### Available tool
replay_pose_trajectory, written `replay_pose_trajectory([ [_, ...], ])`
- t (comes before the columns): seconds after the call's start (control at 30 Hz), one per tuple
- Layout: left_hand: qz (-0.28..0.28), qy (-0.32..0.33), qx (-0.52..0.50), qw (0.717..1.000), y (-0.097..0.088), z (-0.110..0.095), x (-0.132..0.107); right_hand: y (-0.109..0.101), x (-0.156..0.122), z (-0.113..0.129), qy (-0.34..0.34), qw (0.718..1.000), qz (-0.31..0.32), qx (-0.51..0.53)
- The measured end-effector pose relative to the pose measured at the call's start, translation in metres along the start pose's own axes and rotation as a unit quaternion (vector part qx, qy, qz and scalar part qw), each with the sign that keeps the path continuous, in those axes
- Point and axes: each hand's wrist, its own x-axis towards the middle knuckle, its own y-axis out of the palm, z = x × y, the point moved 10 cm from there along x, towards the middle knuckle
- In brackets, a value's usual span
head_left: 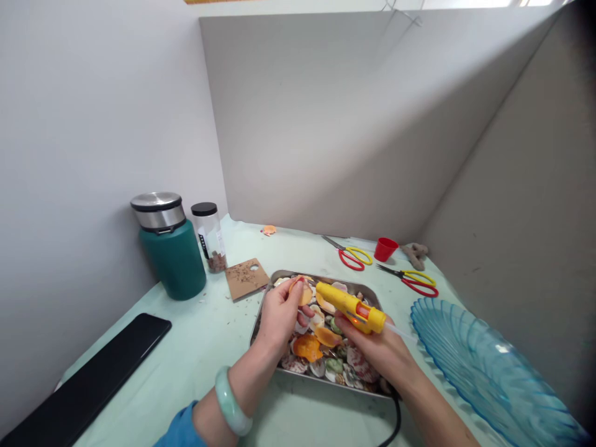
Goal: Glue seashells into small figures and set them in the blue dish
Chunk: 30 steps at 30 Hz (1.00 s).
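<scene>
Pinched in my left hand [278, 313] is an orange shell [306, 293], partly covered by the fingers. My right hand [375, 347] grips a yellow glue gun [347, 303], its nozzle pointing left toward that shell with a small gap between. A clear glue stick [399, 332] juts from the gun's back end, and a black cord [397, 422] runs down from below. Both hands are over a metal tray [321, 385] full of mixed shells, among them a bright orange shell piece [307, 347]. The nozzle tip's exact contact is too small to tell.
Two pairs of scissors [356, 253], a red cup [385, 249] and a blue glass dish [484, 366] lie on the right. Leftward stand a green flask [172, 257], a clear jar [209, 239], a brown board [246, 279] and a long black object [93, 379].
</scene>
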Motion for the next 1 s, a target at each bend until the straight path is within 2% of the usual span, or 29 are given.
replay_pose_trajectory([
  [0.17,0.002,-0.002,0.007,1.0,0.001,-0.001,0.0,-0.003,0.0,0.005,0.013,1.0,-0.009,-0.011],
  [0.57,0.033,0.017,0.027,0.999,0.007,-0.004,-0.001,-0.001,-0.002,0.016,-0.023,1.0,-0.007,0.001],
  [1.0,0.063,0.009,0.047,0.997,0.014,-0.005,-0.004,0.007,-0.003,0.013,-0.031,0.999,0.024,0.01],
])
